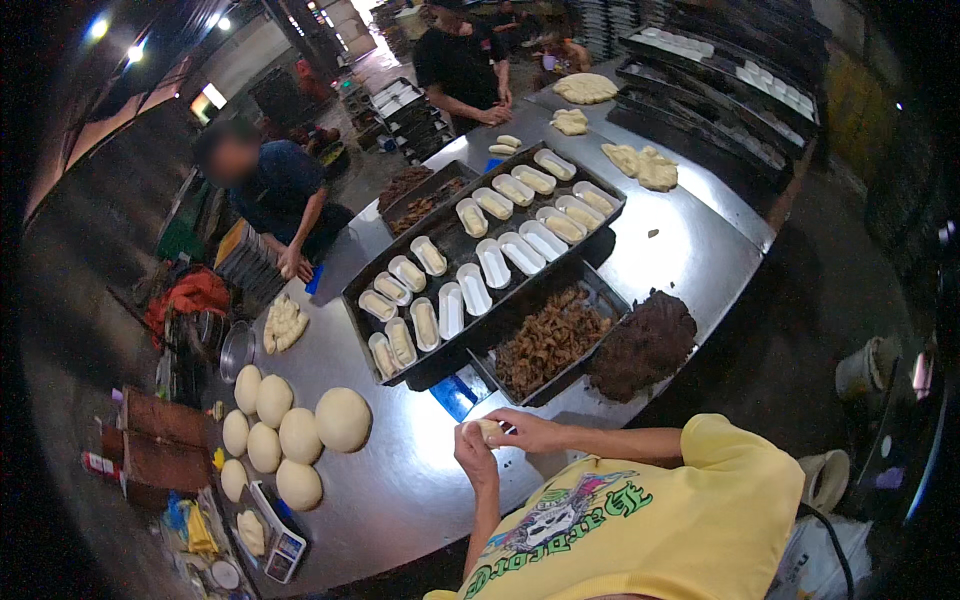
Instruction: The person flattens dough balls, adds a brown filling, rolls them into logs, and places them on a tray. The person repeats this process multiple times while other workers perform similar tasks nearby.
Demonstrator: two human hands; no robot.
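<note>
My left hand [474,456] is closed around a small piece of pale dough [489,428] near the front edge of the metal table [400,500]. From the other side, the fingers of my right hand [527,431] press on the same piece. Fingers cover much of it, so its full shape is hidden. Just beyond my hands lies a blue scraper [455,396]. A dark tray of brown shredded filling [552,340] stands ahead, with a mound of dark brown paste [645,345] beside it on the right.
A large black tray [400,255] holds white paper cups, many with dough pieces. Several round dough balls [300,435] and a scale [285,555] are at left. Flattened dough [642,166] lies at the far right. Two people [290,190] [462,60] work across the table.
</note>
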